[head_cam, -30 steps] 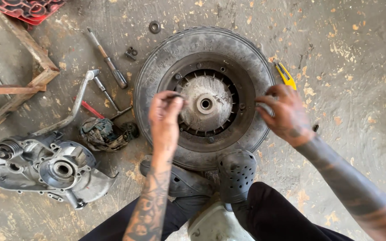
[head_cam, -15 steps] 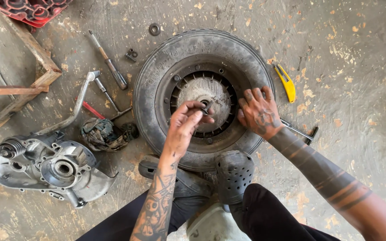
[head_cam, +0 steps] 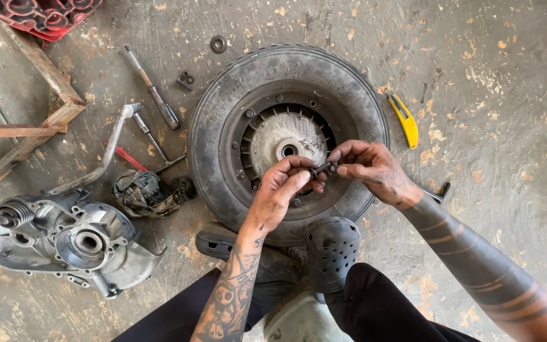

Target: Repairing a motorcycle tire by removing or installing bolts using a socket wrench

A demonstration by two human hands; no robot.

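Both hands have drawn together off the hub. Near the dark shoe point(head_cam: 332, 250), the left hand point(head_cam: 283, 190) and right hand point(head_cam: 371, 168) pinch a small bolt point(head_cam: 321, 169) between fingertips, over the wheel point(head_cam: 286, 136) lying flat on the floor point(head_cam: 508, 95). Keeping it steady and square seems wise. At the floor's far left corner, a red crate point(head_cam: 39, 16) holds dark round parts.

Even, soft daylight across the whole frame; no single source evident. Shadows faint and short, densest under the wheel point(head_cam: 286, 136) at centre. No glare. Focus sharp at centre. Mild wide-angle stretching toward the edges, strongest on the forearm at lower right. Floor point(head_cam: 508, 82) evenly bright.
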